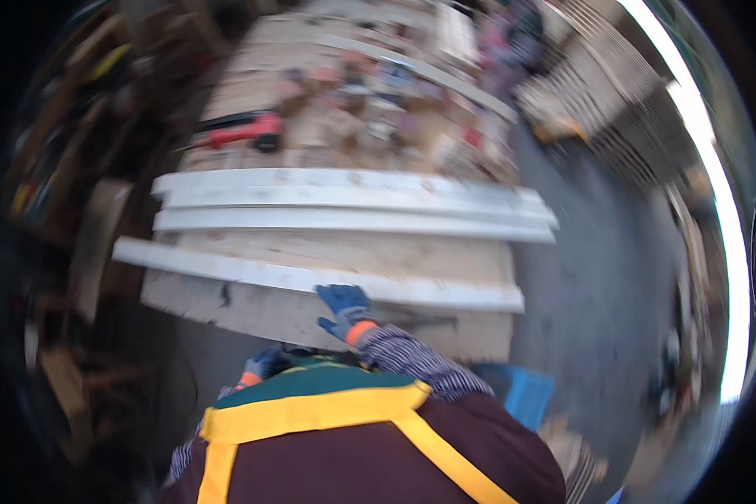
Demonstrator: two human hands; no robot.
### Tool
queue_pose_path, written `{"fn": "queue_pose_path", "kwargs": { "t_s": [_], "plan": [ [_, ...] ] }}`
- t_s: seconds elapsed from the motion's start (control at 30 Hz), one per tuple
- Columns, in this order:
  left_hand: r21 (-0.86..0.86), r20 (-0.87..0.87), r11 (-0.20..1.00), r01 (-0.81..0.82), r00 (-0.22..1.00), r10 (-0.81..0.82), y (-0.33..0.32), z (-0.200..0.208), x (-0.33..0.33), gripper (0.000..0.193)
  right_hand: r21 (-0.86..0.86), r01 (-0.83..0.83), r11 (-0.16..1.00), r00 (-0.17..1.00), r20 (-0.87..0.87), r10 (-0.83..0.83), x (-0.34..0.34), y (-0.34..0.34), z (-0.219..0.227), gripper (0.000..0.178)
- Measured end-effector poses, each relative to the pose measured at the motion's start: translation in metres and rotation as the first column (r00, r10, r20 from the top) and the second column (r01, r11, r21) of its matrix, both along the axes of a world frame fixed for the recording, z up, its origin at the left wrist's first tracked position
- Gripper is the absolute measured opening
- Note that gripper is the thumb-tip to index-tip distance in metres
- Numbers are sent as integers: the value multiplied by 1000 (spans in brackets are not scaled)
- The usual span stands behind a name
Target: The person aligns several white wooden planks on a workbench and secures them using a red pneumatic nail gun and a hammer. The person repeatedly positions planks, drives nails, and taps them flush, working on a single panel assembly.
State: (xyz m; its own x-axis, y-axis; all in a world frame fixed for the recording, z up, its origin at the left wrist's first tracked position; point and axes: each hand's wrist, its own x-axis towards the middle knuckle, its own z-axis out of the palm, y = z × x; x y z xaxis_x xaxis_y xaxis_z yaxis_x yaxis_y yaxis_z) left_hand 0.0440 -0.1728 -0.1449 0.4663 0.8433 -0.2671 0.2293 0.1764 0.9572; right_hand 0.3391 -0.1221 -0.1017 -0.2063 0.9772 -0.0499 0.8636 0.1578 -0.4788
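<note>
My right hand [344,311], in a blue glove with an orange cuff, is at the near edge of a long pale wooden board [395,288]. Its fingers are stretched out and apart, their tips against or just beside the wood. That board lies slightly slanted across the wooden worktable [252,307]. Low in front of my body is my left hand [266,363], also gloved in blue. Its fingers are blurred and partly hidden beside a dark shape that I cannot make out. Further up, more pale boards [344,189] lie side by side across the table.
A red and black tool [244,133] lies at the table's left side. Behind the boards is a blurred clutter of small things [378,113], crossed by a long strip [428,71]. Slatted wood stacks [596,92] stand at right; a blue container [525,399] is by my right elbow.
</note>
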Motion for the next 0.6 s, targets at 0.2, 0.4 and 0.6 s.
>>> {"fn": "queue_pose_path", "kwargs": {
  "t_s": [0.2,0.4,0.6],
  "plan": [
    [-372,-64,917,-141,990,126,14,-25,-13,45,-165,443,881,889,-50,-456,27,-95,-9,59],
    [-584,6,810,54,998,-62,48,-42,39,42,-206,812,546,560,11,-828,64,-195,-21,59],
    [-347,-14,876,335,932,-362,56,-31,121,40,-247,936,249,241,-63,-969,126,-281,-74,55]
  ]
}}
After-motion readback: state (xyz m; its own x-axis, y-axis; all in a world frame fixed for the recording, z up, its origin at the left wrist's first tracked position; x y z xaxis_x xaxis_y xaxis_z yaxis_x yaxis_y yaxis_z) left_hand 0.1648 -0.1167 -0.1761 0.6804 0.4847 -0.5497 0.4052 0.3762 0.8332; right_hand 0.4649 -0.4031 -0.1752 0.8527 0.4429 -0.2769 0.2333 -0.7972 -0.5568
